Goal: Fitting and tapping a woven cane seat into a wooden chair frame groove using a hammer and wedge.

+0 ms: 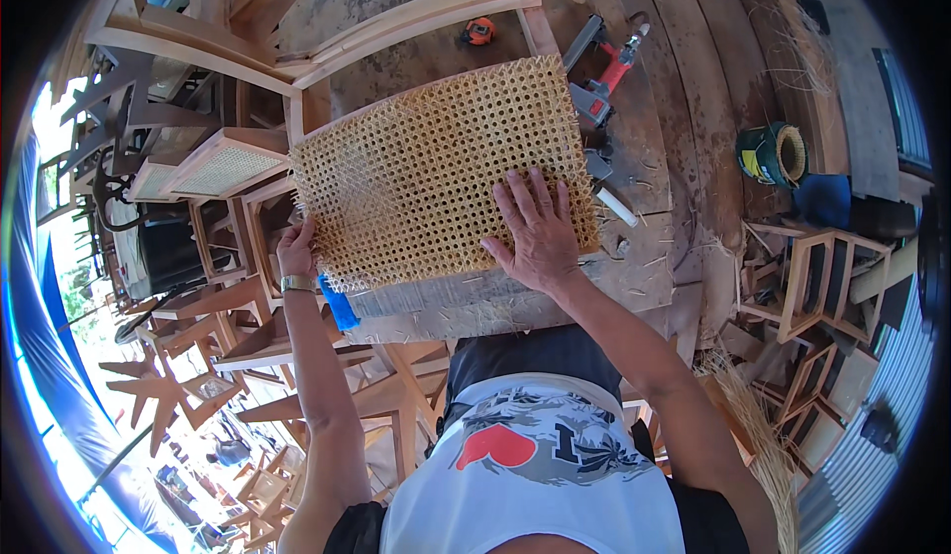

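A rectangular sheet of woven cane webbing (426, 167) lies slightly tilted across the workbench (446, 308), with frayed strand ends along its edges. My left hand (296, 251) grips its lower left corner, fingers closed on the edge. Flat on the lower right part of the sheet rests my right hand (540, 235), its fingers spread. Something blue (339, 303) sticks out from under the sheet beside my left wrist; its kind is hidden. Right of the sheet lies a red and grey pneumatic nail gun (609, 83), partly covered near the webbing.
A wooden chair frame (416, 24) stands on the bench's far side, near an orange tape measure (479, 31). Cane-panelled frames (228, 166) and more chair parts crowd the left. A green bucket (763, 156) and another wooden frame (827, 277) stand at right, above loose cane strands (758, 425).
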A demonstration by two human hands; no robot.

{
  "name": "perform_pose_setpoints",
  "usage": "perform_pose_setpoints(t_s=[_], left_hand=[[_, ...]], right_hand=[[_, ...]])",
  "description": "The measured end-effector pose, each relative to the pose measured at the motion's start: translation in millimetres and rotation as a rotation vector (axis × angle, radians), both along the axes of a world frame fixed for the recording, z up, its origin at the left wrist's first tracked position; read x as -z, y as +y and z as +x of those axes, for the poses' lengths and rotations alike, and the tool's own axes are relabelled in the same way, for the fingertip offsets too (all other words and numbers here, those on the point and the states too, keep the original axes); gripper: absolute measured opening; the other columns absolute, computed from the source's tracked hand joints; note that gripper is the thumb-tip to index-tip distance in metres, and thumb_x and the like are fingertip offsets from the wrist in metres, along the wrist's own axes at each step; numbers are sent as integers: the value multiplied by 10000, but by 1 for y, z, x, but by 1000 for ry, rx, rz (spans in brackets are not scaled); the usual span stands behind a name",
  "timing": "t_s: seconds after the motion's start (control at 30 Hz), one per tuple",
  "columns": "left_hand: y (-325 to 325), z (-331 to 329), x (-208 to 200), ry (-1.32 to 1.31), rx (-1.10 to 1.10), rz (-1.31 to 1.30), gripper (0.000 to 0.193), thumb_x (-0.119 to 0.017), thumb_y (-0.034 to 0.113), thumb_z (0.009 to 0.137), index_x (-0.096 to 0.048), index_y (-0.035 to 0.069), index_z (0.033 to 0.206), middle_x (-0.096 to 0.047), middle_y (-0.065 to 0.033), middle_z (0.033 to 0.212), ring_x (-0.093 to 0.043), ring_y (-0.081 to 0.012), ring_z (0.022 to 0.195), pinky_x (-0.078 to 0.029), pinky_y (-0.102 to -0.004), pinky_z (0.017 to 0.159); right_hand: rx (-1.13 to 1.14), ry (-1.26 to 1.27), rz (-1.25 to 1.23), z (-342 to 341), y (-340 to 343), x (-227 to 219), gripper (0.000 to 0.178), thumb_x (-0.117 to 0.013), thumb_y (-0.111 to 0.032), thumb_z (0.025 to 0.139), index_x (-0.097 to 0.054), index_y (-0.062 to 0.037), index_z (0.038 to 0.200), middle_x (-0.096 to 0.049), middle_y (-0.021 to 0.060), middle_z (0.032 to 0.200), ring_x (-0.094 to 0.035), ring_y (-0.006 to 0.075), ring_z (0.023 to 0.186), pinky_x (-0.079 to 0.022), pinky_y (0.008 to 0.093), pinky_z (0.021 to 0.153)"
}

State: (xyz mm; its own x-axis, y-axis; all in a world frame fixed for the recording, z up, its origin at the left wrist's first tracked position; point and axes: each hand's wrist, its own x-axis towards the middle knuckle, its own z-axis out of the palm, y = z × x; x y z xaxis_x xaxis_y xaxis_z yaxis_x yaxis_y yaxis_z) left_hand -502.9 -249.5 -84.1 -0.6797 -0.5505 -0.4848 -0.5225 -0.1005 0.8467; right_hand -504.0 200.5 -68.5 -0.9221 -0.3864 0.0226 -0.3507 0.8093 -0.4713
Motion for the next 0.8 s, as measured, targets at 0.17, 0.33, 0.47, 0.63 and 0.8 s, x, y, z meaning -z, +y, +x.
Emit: perform_pose_setpoints(t_s=[0.17,0.33,0.47,0.63,0.8], left_hand=[[-5,6,-4,18,-20,-22,186,-761,235,859,-670,74,876,-646,18,731,-542,-63,552,-385,-220,461],[4,4,-9,-110,13,-155,268,-763,264,842,-709,37,973,-651,4,757,-545,-73,592,-407,-229,499],[40,4,8,62,-40,-523,295,-728,286,865,-676,9,953,-671,-44,870,-625,-156,727,-505,-284,658],[64,11,1,264,-117,-973,240,-693,241,900,-654,15,969,-666,-101,961,-660,-192,783,-523,-298,723],[61,14,2,110,-33,-531,310,-615,311,949,-650,29,1074,-677,-139,971,-648,-198,844,-516,-330,748]], right_hand=[[-17,-8,-14,-4,-5,-4,776,-594,-532,876,-335,-138,1493,-243,98,1566,-189,350,1458,-126,582,1158],[-13,74,52,-3,-9,-5,748,-567,-541,884,-380,-109,1466,-319,125,1533,-211,356,1450,-122,576,1161],[-66,203,56,-2,-6,-8,721,-537,-541,902,-404,-95,1452,-348,135,1517,-254,361,1434,-135,570,1159],[-80,263,201,-3,-13,-15,696,-501,-519,929,-398,-72,1452,-351,139,1514,-275,369,1421,-176,565,1146],[-136,287,227,-5,-20,-19,679,-503,-468,933,-388,-45,1451,-335,169,1515,-278,392,1412,-175,566,1151]])
